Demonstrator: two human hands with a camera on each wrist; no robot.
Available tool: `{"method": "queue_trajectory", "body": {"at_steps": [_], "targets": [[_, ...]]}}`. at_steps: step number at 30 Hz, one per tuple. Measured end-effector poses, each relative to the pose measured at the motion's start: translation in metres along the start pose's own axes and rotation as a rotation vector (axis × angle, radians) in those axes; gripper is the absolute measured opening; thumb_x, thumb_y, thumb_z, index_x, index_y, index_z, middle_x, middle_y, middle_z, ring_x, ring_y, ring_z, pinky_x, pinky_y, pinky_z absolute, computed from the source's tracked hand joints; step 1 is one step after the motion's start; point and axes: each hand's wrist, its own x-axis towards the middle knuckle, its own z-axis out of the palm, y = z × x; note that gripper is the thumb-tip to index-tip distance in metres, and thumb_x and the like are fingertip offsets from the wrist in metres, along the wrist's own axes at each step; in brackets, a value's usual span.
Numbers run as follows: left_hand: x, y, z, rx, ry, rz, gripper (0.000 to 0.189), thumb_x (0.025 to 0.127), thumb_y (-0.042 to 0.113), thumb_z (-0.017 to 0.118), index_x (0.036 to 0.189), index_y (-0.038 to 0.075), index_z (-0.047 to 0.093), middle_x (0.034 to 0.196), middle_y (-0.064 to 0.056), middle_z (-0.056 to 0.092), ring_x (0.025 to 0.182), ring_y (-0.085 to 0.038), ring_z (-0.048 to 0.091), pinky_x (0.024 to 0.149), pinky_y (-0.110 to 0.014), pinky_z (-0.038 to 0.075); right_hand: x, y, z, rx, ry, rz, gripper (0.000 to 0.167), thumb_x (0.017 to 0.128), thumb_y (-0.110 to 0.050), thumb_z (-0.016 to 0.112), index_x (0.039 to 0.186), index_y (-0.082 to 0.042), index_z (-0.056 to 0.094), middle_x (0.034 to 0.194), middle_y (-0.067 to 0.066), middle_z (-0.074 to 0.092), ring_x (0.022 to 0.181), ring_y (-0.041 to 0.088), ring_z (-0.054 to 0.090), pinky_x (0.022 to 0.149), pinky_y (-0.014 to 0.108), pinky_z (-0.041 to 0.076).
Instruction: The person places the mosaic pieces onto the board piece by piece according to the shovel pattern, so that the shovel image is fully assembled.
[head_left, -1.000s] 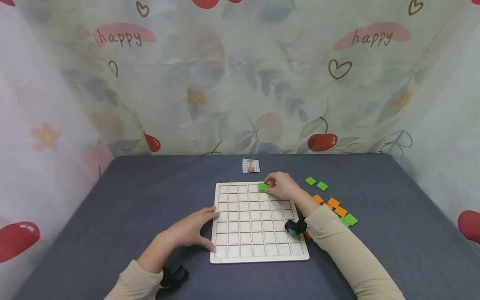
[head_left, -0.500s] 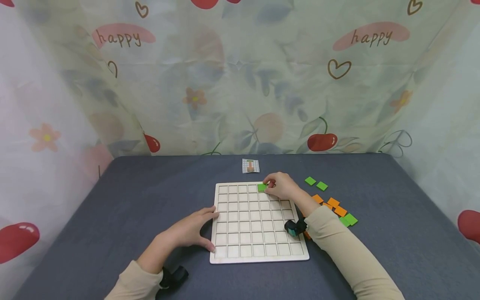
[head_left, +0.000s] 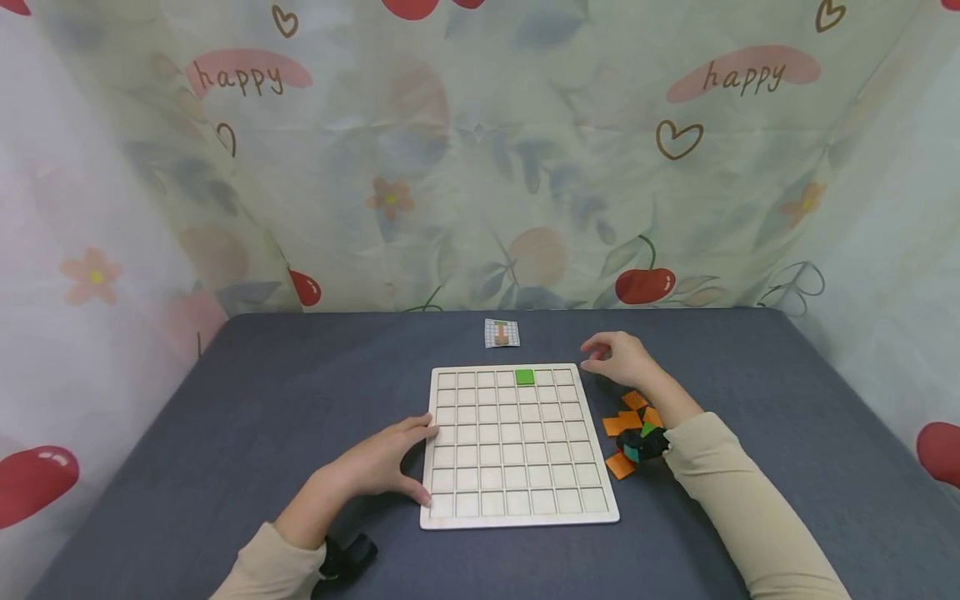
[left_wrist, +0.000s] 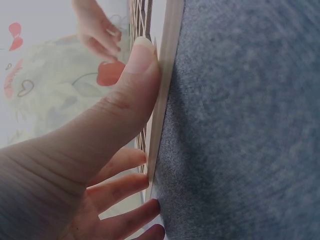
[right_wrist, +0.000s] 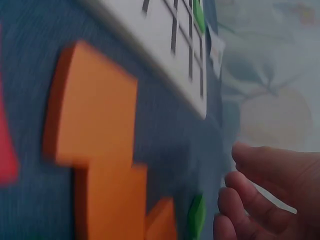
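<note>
A white gridded board point(head_left: 517, 454) lies flat on the dark table. One green tile point(head_left: 524, 377) sits in its top row, right of centre. My left hand point(head_left: 375, 462) rests against the board's left edge, thumb near the lower corner and fingers spread further up; the left wrist view shows the thumb point(left_wrist: 135, 75) touching the rim. Beyond the board's upper right corner hovers my right hand point(head_left: 626, 360), fingers loosely bent with nothing between them. In the right wrist view, a green tile point(right_wrist: 196, 217) lies near those fingers. My right hand and forearm hide other green tiles.
Several orange tiles point(head_left: 621, 423) lie right of the board, partly under my right wrist, with a bit of green tile point(head_left: 647, 429) among them. A small printed card point(head_left: 501, 333) lies behind the board. A patterned curtain point(head_left: 480, 167) hangs behind the table.
My right hand has let go of the green tile, which stays in the board's top row, and has moved right, off the board. My left hand has not moved.
</note>
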Motion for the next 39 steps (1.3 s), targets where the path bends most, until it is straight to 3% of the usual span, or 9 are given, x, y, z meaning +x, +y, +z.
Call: {"method": "queue_trajectory", "body": {"at_steps": [5,11,25,39], "targets": [[0.0,0.0,0.0,0.002,0.004,-0.004,0.093,0.062,0.038,0.084,0.139,0.005,0.043,0.151,-0.016,0.032,0.138,-0.033,0.032,0.108,-0.049,0.033,-0.007,0.028,-0.014,-0.034,0.045,0.088,0.031,0.086,-0.016,0.065,0.109,0.005,0.063,0.091,0.019,0.063,0.076,0.023,0.056,0.065,0.029,0.045],[0.001,0.0,0.001,0.003,0.005,0.0,0.094,0.062,0.039,0.084,0.139,0.005,0.043,0.151,-0.016,0.031,0.138,-0.033,0.032,0.108,-0.048,0.033,-0.01,0.04,-0.02,-0.045,0.056,0.155,0.035,0.084,-0.02,0.068,0.108,0.006,0.063,0.094,0.02,0.062,0.078,0.025,0.056,0.066,0.03,0.047],[0.001,-0.003,0.002,-0.003,0.013,0.0,0.094,0.062,0.04,0.084,0.139,0.006,0.043,0.151,-0.015,0.032,0.139,-0.033,0.032,0.109,-0.048,0.033,-0.005,0.037,-0.012,-0.09,0.058,0.245,0.038,0.083,-0.019,0.07,0.108,0.008,0.06,0.096,0.022,0.06,0.08,0.027,0.056,0.07,0.034,0.048],[0.0,-0.003,0.001,-0.008,0.009,0.006,0.094,0.062,0.04,0.084,0.139,0.006,0.043,0.152,-0.015,0.031,0.139,-0.033,0.031,0.108,-0.049,0.033,-0.005,0.034,-0.011,-0.103,0.045,0.26,0.033,0.084,-0.016,0.068,0.105,0.008,0.061,0.092,0.02,0.061,0.079,0.026,0.056,0.068,0.033,0.047]]}}
